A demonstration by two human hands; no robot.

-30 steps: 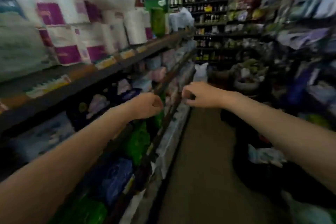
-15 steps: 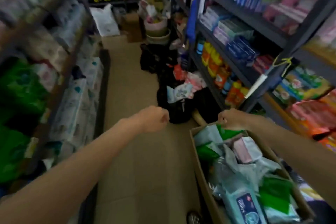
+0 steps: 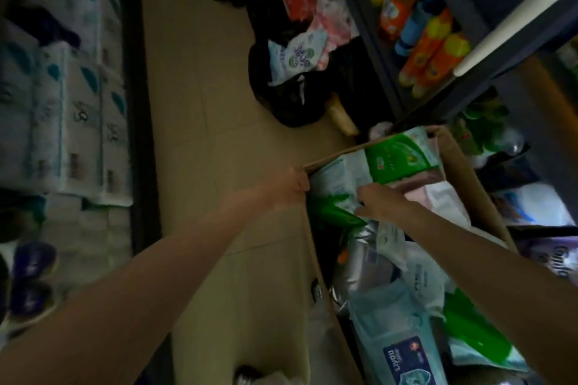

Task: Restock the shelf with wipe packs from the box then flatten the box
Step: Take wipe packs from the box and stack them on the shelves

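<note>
Meanwhile, left hand [image 3: 289, 189] grips the box [image 3: 466, 172] corner, apparently steadying it; right hand [image 3: 380, 205] reaches among wipe packs [image 3: 397, 159] (whether it holds one, I cannot tell).

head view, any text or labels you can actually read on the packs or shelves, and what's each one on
No text reads with certainty.
Wipe pack with a dark blue label in the cardboard box: white lettering, too blurred to read.
White pack on the black bag: dark print and green marks, unreadable.
Purple pack at the right edge: white script cut off by the frame.
Stacked tissue packs on the left: grey marks, too blurred.
Orange bottles: labels too small.
</note>
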